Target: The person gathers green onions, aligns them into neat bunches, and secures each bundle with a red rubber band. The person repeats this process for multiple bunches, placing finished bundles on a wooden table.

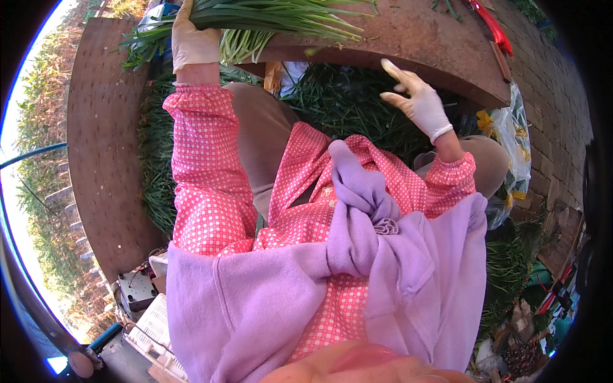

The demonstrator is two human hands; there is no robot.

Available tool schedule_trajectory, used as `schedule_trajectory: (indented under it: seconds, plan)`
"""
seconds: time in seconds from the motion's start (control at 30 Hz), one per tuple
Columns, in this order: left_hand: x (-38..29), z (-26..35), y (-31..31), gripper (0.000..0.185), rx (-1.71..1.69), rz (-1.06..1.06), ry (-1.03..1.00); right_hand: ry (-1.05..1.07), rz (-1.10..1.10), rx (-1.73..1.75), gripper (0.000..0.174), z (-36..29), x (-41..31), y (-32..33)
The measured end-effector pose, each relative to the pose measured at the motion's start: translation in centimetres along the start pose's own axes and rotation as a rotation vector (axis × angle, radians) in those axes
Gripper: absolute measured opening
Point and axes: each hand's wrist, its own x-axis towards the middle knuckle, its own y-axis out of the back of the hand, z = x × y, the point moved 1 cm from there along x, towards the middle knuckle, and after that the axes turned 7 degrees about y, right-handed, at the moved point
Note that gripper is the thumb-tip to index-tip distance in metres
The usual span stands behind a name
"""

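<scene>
My left hand (194, 45), in a thin pale glove, grips a bunch of long green chives (273, 16) at the top of the view. The pale stalk ends point right over a brown tabletop (412, 36), and some leaves stick out left of the hand. Beneath the bunch, more pale stalks (246, 43) hang over the table's near edge. My right hand (421, 103), gloved too, hovers by that edge with its fingers apart and holds nothing. Part of the left fingers is hidden by the leaves.
A red elongated object (491, 26) lies at the table's right end. Dark green leaves (345, 100) are heaped below the table, between my knees. A clear plastic bag (515, 143) hangs at right. On the left stands a brown board (103, 143); a white plastic crate (155, 335) sits lower left.
</scene>
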Motion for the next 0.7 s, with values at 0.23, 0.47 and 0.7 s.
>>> schedule_trajectory:
  seconds: [0.23,0.47,0.7]
  plan:
    - [0.0,-1.5,-1.8,0.055,0.073,0.013,0.002,0.048,-0.043,1.101,0.040,-6.5,3.7,-1.9]
    - [4.4,-7.1,2.3,0.035,-1.038,0.082,0.522,-0.104,0.191,0.907,0.024,-4.8,1.3,3.0]
    - [3.1,-7.6,-0.1,0.032,-1.130,0.136,0.617,0.141,0.082,1.054,0.053,-5.8,4.5,-0.5]
